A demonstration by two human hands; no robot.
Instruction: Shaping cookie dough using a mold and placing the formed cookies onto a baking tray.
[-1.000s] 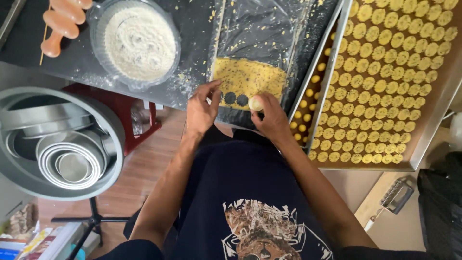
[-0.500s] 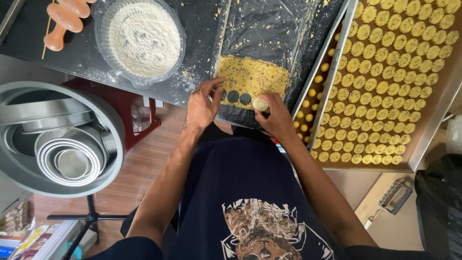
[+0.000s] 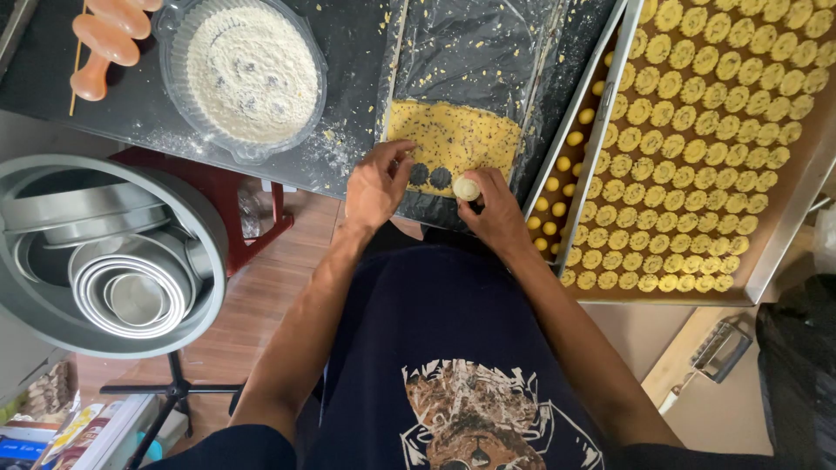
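You are pinching a small round cutter (image 3: 468, 188) in your right hand (image 3: 496, 209) at the near edge of the yellow dough sheet (image 3: 453, 139) on the worktop (image 3: 157, 113); your left hand (image 3: 376, 181) is pressing loosely beside it. Dough there is looking thin, so cutting close to the holes may be tearing pieces.

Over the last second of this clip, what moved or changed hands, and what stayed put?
Little changed. The right hand keeps the small round cutter in its grip at the near edge of the yellow dough sheet, shifting only slightly. The left hand stays with its fingertips on the dough beside the two cut holes. No new hole appears. The flour bowl and cookie tray stayed put.
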